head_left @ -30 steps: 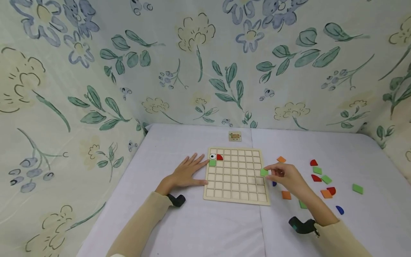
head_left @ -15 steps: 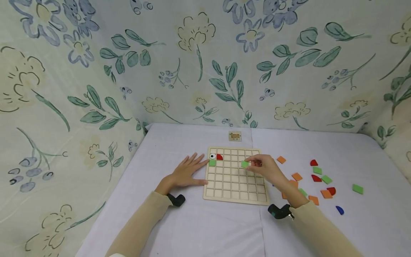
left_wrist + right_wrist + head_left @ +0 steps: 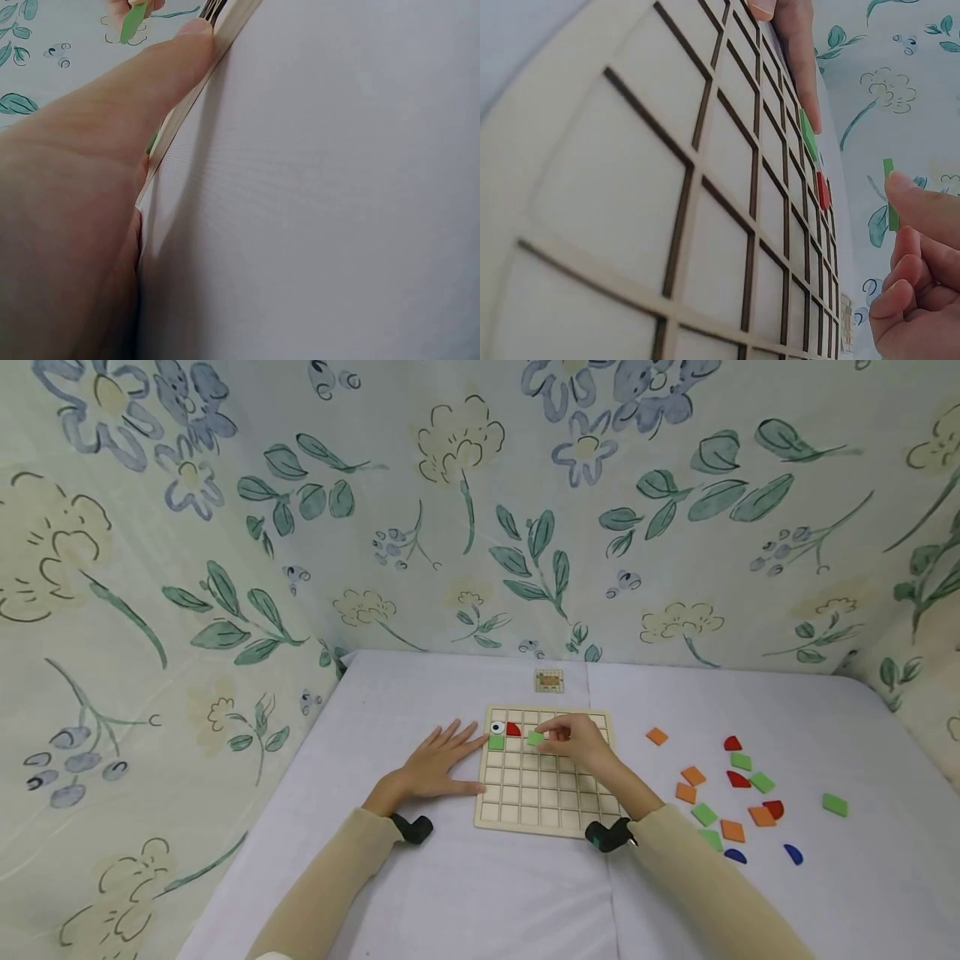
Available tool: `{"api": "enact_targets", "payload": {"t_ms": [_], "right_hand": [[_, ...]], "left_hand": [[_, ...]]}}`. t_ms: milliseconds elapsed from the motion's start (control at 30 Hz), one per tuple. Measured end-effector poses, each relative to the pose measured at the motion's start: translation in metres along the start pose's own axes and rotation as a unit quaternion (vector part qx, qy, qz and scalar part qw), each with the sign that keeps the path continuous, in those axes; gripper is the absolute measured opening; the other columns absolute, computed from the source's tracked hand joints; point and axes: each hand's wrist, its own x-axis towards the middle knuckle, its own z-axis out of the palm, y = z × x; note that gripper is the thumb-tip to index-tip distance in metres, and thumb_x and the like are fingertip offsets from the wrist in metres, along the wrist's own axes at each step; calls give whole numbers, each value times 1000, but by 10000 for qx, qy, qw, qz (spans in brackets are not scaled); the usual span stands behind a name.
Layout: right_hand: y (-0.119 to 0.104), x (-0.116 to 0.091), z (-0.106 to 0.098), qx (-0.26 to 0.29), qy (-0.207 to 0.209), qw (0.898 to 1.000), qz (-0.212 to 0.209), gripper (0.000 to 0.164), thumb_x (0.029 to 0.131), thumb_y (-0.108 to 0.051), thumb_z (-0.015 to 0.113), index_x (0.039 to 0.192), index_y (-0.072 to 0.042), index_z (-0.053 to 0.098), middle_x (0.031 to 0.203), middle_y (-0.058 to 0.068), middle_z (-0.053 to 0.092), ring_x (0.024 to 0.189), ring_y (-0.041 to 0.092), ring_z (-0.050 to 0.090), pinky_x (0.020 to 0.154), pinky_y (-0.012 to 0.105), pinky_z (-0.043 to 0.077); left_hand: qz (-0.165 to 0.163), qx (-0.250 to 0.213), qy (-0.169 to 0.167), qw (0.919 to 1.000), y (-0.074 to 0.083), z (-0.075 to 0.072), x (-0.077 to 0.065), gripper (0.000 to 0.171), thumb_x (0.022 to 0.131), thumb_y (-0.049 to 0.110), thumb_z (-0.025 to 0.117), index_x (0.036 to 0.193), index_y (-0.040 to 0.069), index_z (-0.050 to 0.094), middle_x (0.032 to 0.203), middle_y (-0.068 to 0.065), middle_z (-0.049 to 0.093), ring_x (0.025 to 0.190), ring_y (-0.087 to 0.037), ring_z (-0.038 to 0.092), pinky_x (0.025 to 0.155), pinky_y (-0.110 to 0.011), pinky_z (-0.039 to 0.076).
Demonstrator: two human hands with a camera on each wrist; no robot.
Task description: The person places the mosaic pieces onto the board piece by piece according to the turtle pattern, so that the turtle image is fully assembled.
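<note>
My right hand point(image 3: 577, 742) pinches a green square tile point(image 3: 536, 738) between thumb and fingertips, over the upper middle of the wooden grid board point(image 3: 529, 817). In the right wrist view the pinched tile stands on edge, apart from the board's surface. At the board's upper left sit a round eye tile point(image 3: 497, 727), a red quarter-round tile point(image 3: 513, 729) and, under the eye, another green square tile point(image 3: 497, 742). My left hand point(image 3: 438, 766) lies with spread, straight fingers at the board's left edge; its thumb touches the rim in the left wrist view.
Loose tiles lie on the white cloth right of the board: orange squares point(image 3: 732, 831), green squares point(image 3: 704, 814), red quarter-rounds point(image 3: 738, 778) and blue half-rounds point(image 3: 793, 854). A small picture card point(image 3: 549, 680) lies behind the board. A floral curtain point(image 3: 450, 552) hangs beyond the table.
My right hand has carried the green tile leftward from the board's right edge to its upper middle, uncovering several loose tiles on the right. The left hand has stayed in place.
</note>
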Motion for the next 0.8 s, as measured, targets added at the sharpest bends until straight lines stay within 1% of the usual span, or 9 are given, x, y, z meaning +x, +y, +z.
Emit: {"api": "enact_targets", "payload": {"t_ms": [67, 267, 433, 500, 633, 800], "right_hand": [[0, 4, 5, 50, -19, 10000, 39, 25, 85, 0, 78, 107, 10, 72, 73, 5, 55, 66, 17, 44, 56, 22, 37], [2, 14, 19, -58, -23, 9999, 107, 24, 84, -1, 79, 105, 10, 72, 73, 5, 57, 64, 14, 44, 55, 21, 37], [6, 20, 29, 60, -90, 9995, 302, 23, 85, 0, 77, 105, 10, 72, 73, 5, 58, 63, 13, 46, 55, 22, 38], [8, 22, 33, 67, -99, 9990, 442, 23, 85, -1, 77, 106, 8, 72, 73, 4, 58, 63, 13, 46, 55, 22, 39], [13, 26, 37, -65, -79, 9984, 556, 23, 85, -2, 78, 106, 5, 73, 74, 3, 58, 62, 12, 47, 55, 22, 39], [12, 28, 38, -157, -56, 9985, 516, 23, 85, -2, 78, 106, 5, 73, 74, 4, 58, 63, 14, 47, 56, 24, 39]], "left_hand": [[22, 16, -7, 10000, 0, 0, 0, 96, 86, 79, 48, 161, 27, 19, 167, -3, 8, 152, -29, -4, 120, -50, -3], [-43, 41, -59, 10000, 0, -2, 0, 95, 85, 78, 50, 161, 32, 18, 167, 1, 5, 152, -26, -5, 120, -50, -3], [-53, 115, -80, 9999, -2, 1, 1, 94, 85, 79, 49, 161, 34, 15, 167, 4, 3, 152, -25, -6, 120, -49, -4], [-48, 112, -89, 9999, -2, 2, 1, 94, 85, 80, 49, 161, 35, 14, 167, 4, 2, 152, -24, -7, 120, -48, -4], [11, 55, -48, 10000, -2, 2, 0, 94, 85, 80, 49, 161, 34, 15, 167, 4, 3, 152, -25, -6, 120, -49, -3], [21, 55, -32, 10000, -2, 0, 0, 95, 85, 80, 49, 161, 33, 15, 167, 2, 4, 152, -25, -6, 120, -49, -3]]}}
